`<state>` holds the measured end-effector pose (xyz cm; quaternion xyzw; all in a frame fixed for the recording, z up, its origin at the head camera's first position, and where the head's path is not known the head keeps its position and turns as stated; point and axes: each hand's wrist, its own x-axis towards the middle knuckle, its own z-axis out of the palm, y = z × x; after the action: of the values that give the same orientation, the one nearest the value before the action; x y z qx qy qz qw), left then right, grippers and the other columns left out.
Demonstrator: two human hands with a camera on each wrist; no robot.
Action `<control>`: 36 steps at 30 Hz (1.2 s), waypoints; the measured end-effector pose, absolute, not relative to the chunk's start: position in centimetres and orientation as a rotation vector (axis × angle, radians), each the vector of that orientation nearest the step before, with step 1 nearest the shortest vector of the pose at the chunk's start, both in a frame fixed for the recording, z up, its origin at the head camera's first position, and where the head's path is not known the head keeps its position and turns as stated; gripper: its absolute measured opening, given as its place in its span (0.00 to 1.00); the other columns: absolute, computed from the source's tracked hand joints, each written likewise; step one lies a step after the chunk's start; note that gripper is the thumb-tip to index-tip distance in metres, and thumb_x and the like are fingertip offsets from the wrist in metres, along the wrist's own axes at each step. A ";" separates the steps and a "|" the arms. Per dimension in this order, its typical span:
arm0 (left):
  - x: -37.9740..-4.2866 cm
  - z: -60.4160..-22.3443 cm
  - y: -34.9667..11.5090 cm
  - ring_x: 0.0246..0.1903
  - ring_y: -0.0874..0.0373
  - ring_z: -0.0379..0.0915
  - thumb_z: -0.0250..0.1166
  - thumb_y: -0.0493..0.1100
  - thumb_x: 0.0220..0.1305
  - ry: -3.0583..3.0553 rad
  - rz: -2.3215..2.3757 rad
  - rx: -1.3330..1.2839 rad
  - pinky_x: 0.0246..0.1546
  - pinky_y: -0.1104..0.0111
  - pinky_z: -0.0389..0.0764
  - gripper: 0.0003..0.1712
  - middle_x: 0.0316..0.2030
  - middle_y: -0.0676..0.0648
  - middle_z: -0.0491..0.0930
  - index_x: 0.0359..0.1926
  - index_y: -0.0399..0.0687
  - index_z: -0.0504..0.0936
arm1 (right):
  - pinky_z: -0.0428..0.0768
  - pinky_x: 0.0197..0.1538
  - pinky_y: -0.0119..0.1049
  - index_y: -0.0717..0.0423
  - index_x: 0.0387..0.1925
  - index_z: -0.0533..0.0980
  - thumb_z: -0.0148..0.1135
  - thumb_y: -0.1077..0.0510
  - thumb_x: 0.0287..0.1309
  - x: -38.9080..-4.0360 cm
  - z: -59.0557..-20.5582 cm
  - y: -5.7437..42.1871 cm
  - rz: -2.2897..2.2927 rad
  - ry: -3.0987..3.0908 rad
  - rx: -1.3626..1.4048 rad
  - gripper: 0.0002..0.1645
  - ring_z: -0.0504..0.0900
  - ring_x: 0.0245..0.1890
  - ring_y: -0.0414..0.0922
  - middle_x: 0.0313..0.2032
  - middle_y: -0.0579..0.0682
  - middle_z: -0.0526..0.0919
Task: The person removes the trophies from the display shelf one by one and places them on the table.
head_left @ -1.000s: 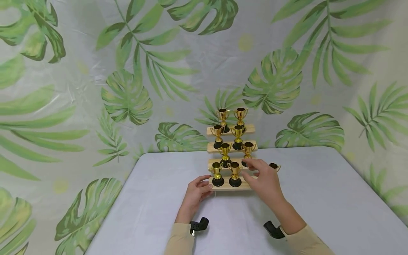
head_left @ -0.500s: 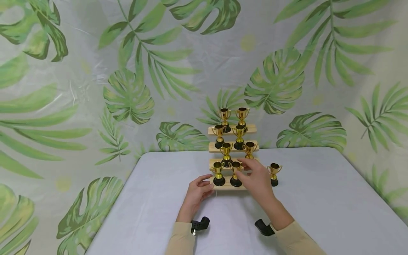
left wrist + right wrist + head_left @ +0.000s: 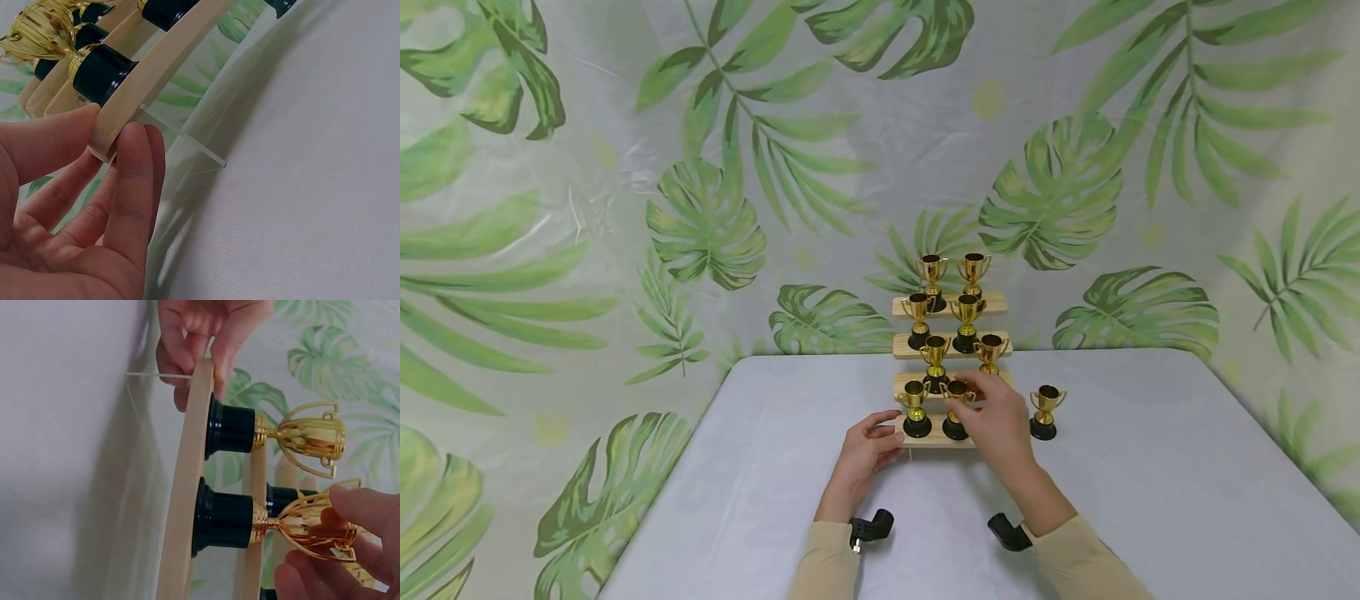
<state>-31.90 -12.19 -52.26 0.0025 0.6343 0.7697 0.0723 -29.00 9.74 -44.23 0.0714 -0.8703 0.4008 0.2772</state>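
A stepped stand with wooden shelves [image 3: 925, 442] and clear supports carries small gold trophies on black bases. My left hand [image 3: 863, 450] pinches the left end of the lowest shelf, its thumb on the upper face in the left wrist view. At the front, my right hand [image 3: 1000, 421] has thumb and fingers around the cup of the right-hand trophy [image 3: 228, 519], whose base stands on the lowest shelf. Beside it on that shelf is another gold trophy [image 3: 916, 408]. The right hand hides the right end of the lowest shelf in the head view.
One more trophy [image 3: 1045, 412] stands on the white tablecloth [image 3: 1150, 500], right of the stand. The upper shelf [image 3: 992, 303] and the middle ones hold trophies in pairs. Behind the table hangs a leaf-patterned cloth [image 3: 850, 167].
My right hand has moved left to the right-hand trophy on the lowest shelf and closed around its cup. The trophy on the table has come into full view. My left hand stays put.
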 end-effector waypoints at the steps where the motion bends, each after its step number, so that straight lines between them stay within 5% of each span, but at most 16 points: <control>1: -31.9 -52.3 -12.2 0.35 0.55 0.82 0.71 0.32 0.61 1.908 2.313 0.009 0.45 0.60 0.86 0.27 0.38 0.44 0.79 0.61 0.40 0.79 | 0.83 0.37 0.40 0.47 0.49 0.83 0.80 0.52 0.51 -29.1 -44.3 9.7 1.070 -2.340 0.186 0.22 0.81 0.39 0.45 0.41 0.47 0.84; 36: -31.7 -52.1 -12.2 0.37 0.54 0.83 0.70 0.32 0.62 1.922 2.300 0.026 0.45 0.60 0.85 0.26 0.39 0.43 0.80 0.62 0.40 0.79 | 0.82 0.35 0.38 0.50 0.50 0.83 0.79 0.57 0.51 -29.3 -44.6 9.7 1.090 -2.330 0.228 0.23 0.81 0.37 0.44 0.41 0.46 0.84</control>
<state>-31.73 -12.23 -52.11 0.0085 0.6396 0.7653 0.0719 -29.34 9.65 -44.58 0.0849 -0.8673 0.4056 0.2758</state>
